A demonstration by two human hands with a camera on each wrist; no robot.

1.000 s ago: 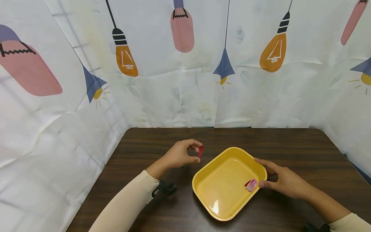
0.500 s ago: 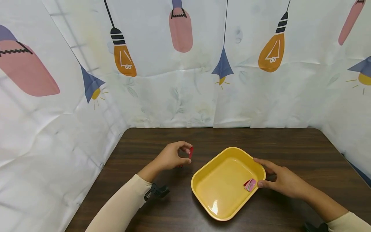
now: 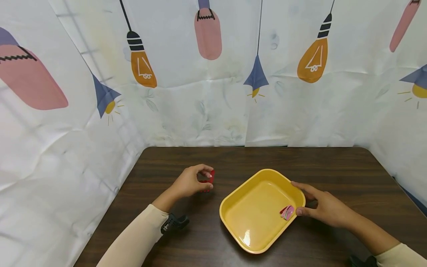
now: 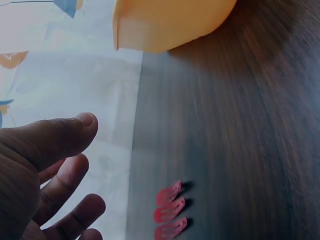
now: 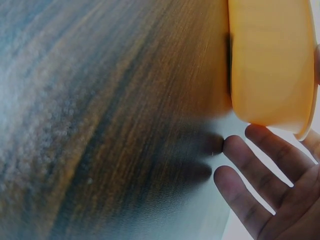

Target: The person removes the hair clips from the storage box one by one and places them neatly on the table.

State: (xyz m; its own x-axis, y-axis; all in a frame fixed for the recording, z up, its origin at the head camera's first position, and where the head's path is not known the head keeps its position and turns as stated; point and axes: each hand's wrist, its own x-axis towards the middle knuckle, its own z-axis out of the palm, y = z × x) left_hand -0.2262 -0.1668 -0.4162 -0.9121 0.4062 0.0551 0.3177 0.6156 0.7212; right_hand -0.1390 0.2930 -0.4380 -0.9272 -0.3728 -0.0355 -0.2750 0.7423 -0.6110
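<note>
My left hand (image 3: 188, 182) hovers left of a yellow tray (image 3: 257, 239), a red snap hair clip (image 3: 212, 176) pinched between thumb and fingertips. Below it, three red hair clips (image 4: 169, 211) lie in a row on the table; the head view shows them partly behind the thumb. That held clip is hidden in the left wrist view. My right hand (image 3: 328, 209) rests at the tray's right corner with fingers extended, thumb and index finger touching the rim. From the right wrist, other fingers (image 5: 257, 170) spread beside the outer wall. Inside that corner lie pink and red hair clips (image 3: 287, 212).
The dark wood-grain table (image 3: 260, 157) has a rounded far edge. A white curtain (image 3: 200, 111) printed with lamps and bulbs hangs behind it and along both sides. Each wrist wears a black camera mount, such as the left one (image 3: 175, 222).
My left hand has moved left with the red hair clip, and the clips lying on the table have come into sight beside it. The right hand and tray stay in place.
</note>
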